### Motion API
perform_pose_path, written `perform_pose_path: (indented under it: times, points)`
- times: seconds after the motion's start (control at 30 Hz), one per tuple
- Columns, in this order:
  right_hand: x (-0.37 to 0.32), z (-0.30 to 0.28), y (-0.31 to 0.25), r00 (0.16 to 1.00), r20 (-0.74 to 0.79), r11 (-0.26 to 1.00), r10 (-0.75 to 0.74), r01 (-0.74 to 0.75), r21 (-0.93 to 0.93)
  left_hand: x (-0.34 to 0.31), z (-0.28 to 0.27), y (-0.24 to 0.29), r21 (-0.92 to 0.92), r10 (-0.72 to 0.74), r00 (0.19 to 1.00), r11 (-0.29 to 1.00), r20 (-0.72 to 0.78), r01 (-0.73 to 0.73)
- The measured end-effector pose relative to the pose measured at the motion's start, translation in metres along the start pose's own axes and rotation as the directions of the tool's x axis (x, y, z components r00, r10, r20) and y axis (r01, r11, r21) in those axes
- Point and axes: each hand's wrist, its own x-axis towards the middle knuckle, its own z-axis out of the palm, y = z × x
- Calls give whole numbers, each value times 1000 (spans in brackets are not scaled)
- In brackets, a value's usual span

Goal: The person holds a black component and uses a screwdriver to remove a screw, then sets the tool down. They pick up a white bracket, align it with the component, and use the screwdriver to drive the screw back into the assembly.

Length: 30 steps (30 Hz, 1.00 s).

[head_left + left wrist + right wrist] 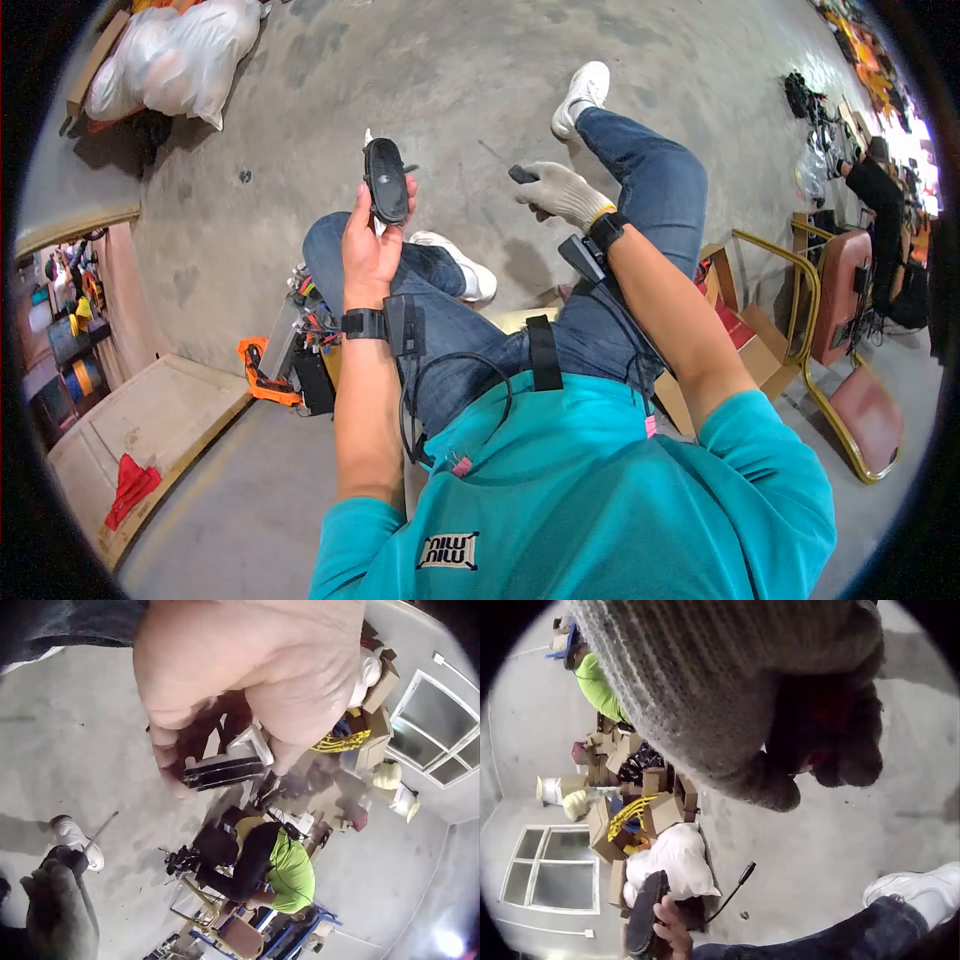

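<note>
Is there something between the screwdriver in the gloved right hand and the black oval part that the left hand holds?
Nothing visible does. In the head view, only open air over the concrete floor lies between the screwdriver in the right hand and the black oval part gripped by the left hand.

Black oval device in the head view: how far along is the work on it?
Done: nothing visible; the black oval plastic device looks closed and whole. In hand: the bare left hand holds it upright, and the gloved right hand grips a dark-handled thin-shafted screwdriver, its tip apart from the device. Left: probably bringing the tool to the casing, and everything after.
</note>
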Motion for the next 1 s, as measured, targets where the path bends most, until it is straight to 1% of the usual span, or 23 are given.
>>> perform_pose_path:
  times: [0.07, 0.17, 0.23, 0.27, 0.3, 0.33, 0.37, 0.43, 0.47, 0.53, 0.63, 0.7, 0.77, 0.8, 0.83, 0.9, 1.0]
  points:
    - [17, 7, 3, 1000, 1, 1000, -2, 2, 14, 1, -3, -1, -45, 5, 1000, 999, -27, -7]
    - [43, 12, 5, 1000, 19, 999, 14, -13, -46, 2, 3, -2, -54, 5, 995, 998, -102, -11]
    - [60, 14, 10, 996, 40, 995, 83, -81, -57, 4, 1, -3, -19, -8, 992, 1000, -124, 5]
    - [69, 15, 13, 995, 52, 994, 90, -87, -61, 6, -1, -4, -13, -10, 989, 1000, -151, 8]
    - [77, 16, 18, 994, 41, 995, 103, -103, -12, 8, -1, -5, -16, -13, 986, 1000, -165, 10]
    - [85, 19, 23, 992, 31, 992, 120, -121, 39, 9, -2, -5, -10, -16, 986, 1000, -168, 14]
    - [93, 22, 29, 991, 45, 991, 130, -131, 40, 10, -3, -5, -3, -20, 985, 1000, -173, 20]
    - [114, 28, 43, 992, -23, 992, 122, -122, 23, 13, -4, -5, -27, -52, 979, 998, -199, 48]
    - [125, 30, 50, 994, -13, 994, 104, -104, -11, 15, -6, -6, -38, -66, 978, 997, -196, 60]
    - [139, 33, 52, 990, 16, 990, 137, -137, -12, 17, -8, -7, -56, -89, 975, 995, -204, 79]
    - [152, 35, 52, 985, 47, 986, 169, -169, -3, 18, -7, -7, -42, -111, 970, 994, -216, 104]
    - [159, 39, 57, 983, 59, 984, 176, -177, 11, 19, -4, -7, -91, -117, 963, 991, -243, 98]
    - [171, 43, 63, 978, 39, 977, 207, -208, 33, 19, -1, -8, -107, -122, 956, 990, -268, 97]
    - [173, 42, 60, 977, 104, 979, 187, -194, 65, 20, -1, -8, -117, -118, 953, 989, -279, 88]
    - [174, 42, 57, 975, 111, 978, 190, -198, 65, 20, -2, -8, -118, -119, 951, 989, -286, 89]
    - [175, 41, 54, 966, 109, 966, 236, -245, 78, 20, -3, -9, -159, -123, 956, 984, -265, 82]
    - [180, 45, 58, 969, 108, 967, 224, -235, 103, 20, -3, -8, -131, -106, 962, 989, -251, 74]
